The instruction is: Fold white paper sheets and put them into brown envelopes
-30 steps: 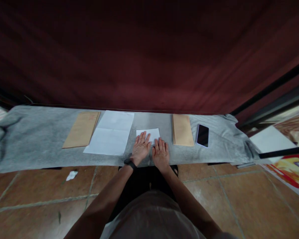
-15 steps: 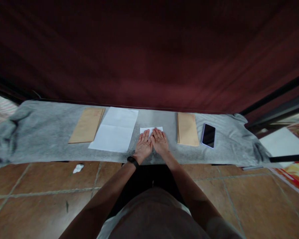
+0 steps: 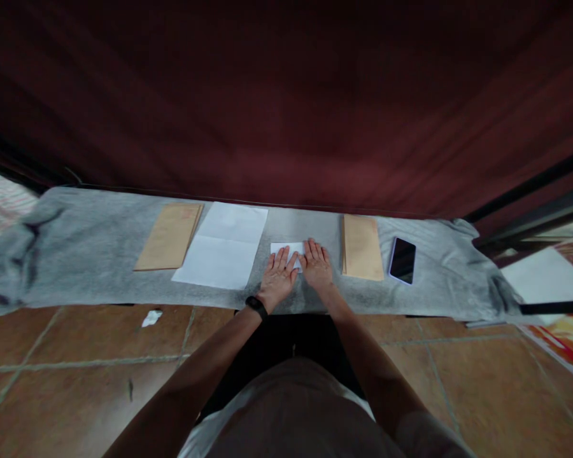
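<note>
A small folded white paper [image 3: 286,246] lies flat on the grey cloth [image 3: 305,222], partly covered by my hands. My left hand [image 3: 277,275] rests palm down on its left and near part, fingers spread. Over its right edge lies my right hand [image 3: 317,264], flat, with the fingers stretched out. Left of my hands is a larger white sheet [image 3: 224,245] with a crease across it. Brown envelopes [image 3: 168,238] lie beyond that sheet, touching or close to its left edge. Another stack of brown envelopes [image 3: 363,248] is to the right of my right hand.
A phone [image 3: 402,261] with a dark screen lies right of the right-hand envelopes. Behind the cloth-covered surface hangs a dark red curtain [image 3: 277,127]. White scrap [image 3: 151,318] is on the tiled floor at the left. Dark bars and a white board [image 3: 547,277] stand at the right.
My hands have moved apart; the right one has slid to the right, showing more of the folded paper between them. The view has shifted slightly.
</note>
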A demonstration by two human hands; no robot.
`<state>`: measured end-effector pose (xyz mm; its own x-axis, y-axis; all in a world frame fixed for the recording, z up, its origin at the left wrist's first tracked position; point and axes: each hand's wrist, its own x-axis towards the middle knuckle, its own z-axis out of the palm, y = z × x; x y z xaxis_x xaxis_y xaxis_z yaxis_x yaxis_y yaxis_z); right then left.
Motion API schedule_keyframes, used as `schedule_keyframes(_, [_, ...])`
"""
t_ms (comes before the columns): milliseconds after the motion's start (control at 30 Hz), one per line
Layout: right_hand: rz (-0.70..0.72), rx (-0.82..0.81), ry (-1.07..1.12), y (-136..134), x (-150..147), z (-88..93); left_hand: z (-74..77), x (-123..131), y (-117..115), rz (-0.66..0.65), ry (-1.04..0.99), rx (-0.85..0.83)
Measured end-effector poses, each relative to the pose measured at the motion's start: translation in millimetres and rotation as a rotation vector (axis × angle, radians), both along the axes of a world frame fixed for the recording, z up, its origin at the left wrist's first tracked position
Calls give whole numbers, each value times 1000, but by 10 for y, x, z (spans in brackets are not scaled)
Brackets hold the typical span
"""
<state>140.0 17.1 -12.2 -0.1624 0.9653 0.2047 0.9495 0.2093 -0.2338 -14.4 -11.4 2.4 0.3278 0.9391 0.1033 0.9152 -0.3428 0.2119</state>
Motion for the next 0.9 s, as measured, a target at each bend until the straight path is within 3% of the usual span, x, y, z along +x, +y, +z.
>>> schedule_keyframes(167, [-7, 16, 1, 10, 1, -30, -2, -27, 1, 8, -20, -10])
schedule_keyframes(433, [-17, 54, 15, 0, -1, -46, -49, -63, -31, 211, -40, 3])
schedule_keyframes(633, [-37, 26, 13, -2, -14, 14, -89, -104, -60, 235, -56, 54])
schedule_keyframes(900, [59, 44, 3, -445, -80, 14, -94, -108, -58, 221, 2, 50])
